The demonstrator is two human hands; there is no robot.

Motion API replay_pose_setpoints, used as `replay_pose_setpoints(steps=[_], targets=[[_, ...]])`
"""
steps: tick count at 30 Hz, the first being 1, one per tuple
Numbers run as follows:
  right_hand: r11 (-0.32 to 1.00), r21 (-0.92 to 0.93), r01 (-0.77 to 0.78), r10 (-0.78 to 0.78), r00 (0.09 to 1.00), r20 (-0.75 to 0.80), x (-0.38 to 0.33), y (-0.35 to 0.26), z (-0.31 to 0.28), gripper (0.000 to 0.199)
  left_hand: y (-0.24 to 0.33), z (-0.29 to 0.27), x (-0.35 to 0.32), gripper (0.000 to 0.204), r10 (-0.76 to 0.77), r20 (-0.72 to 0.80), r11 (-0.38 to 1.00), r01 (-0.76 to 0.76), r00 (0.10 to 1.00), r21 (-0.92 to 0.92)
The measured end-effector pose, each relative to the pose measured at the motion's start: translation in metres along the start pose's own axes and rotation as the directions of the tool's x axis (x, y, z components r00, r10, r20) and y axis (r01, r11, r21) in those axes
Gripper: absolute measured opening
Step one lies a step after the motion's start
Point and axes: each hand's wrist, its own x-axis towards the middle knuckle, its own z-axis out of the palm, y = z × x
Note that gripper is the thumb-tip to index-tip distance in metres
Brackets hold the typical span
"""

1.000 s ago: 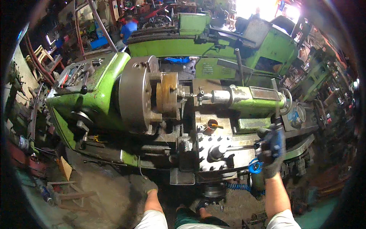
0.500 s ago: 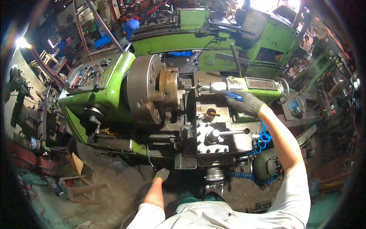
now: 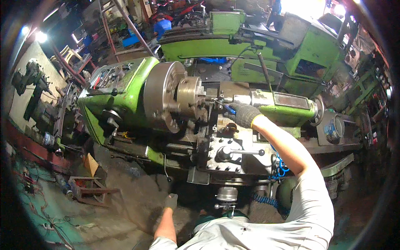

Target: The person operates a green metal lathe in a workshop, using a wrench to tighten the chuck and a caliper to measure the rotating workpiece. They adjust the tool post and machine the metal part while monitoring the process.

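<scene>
Grey-gloved, my right hand (image 3: 245, 114) grasps a blue-handled tool (image 3: 227, 108) beside the lathe chuck (image 3: 166, 96), while my left hand (image 3: 170, 201) hangs loosely curled, holding nothing.

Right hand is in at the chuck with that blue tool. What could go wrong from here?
The gloved right hand holds a blue-handled tool very near the chuck; if the spindle turns, the knit glove could likely snag. The coiled blue hose hangs by the right arm and might catch. The left hand hangs low, away from the lathe's levers, so stopping could be slow.
</scene>
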Motion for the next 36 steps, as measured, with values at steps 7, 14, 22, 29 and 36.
replay_pose_setpoints(steps=[7, 14, 22, 29, 36], targets=[[0.995, -0.090, 0.040, -0.042, 0.999, -0.029, 0.009, -0.004, -0.004, 0.046, 0.043, 0.006, 0.022, 0.050, 0.005, 0.231, 1.000, -0.010, 0.973, 0.022], [0.994, -0.101, 0.032, -0.038, 0.998, -0.056, 0.016, -0.006, 0.004, 0.043, 0.015, 0.027, -0.002, 0.038, 0.201, 0.480, 0.841, -0.402, 0.854, 0.363], [0.998, -0.053, 0.017, -0.013, 0.997, 0.070, 0.017, -0.016, -0.013, 0.045, -0.005, 0.030, -0.023, 0.035, 0.068, 0.546, 0.838, -0.345, 0.835, 0.422], [0.990, -0.142, -0.003, 0.010, 0.999, 0.044, 0.000, -0.037, -0.019, 0.043, -0.006, 0.026, -0.030, 0.025, 0.125, 0.446, 0.891, -0.298, 0.886, 0.342], [0.986, -0.164, 0.027, -0.027, 1.000, -0.001, 0.007, -0.022, -0.004, 0.042, -0.010, 0.038, -0.006, 0.031, 0.005, 0.413, 0.987, -0.071, 0.911, 0.145]])
